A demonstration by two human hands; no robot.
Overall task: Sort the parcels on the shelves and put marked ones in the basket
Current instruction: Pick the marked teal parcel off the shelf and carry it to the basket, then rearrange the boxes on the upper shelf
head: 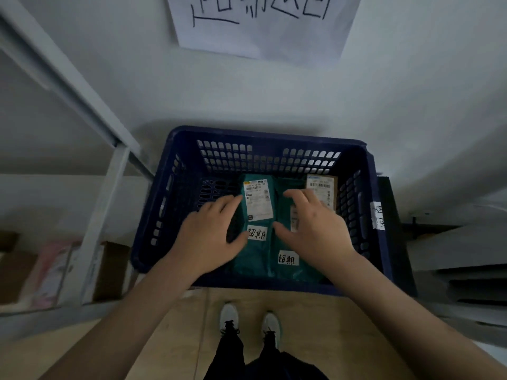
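Observation:
A dark blue slotted basket [153,204] stands on the floor against the wall. Two green parcel bags lie in it side by side. The left green parcel [255,256] bears a shipping label and a handwritten white tag. The right green parcel [285,242] carries a similar tag. A brown box [327,187] with a barcode label sits at the basket's back right. My left hand [211,234] hovers over the left parcel's left edge, fingers spread and relaxed. My right hand [315,229] spreads over the right parcel, hiding part of its label. Neither hand grips anything.
A white metal shelf [109,198] stands at the left, with cardboard boxes [109,270] and a pink packet [52,272] on its low level. A paper sign [260,23] with handwriting hangs on the wall above. Dark shelving [466,281] lies at the right. My shoes [249,322] stand on the wooden floor.

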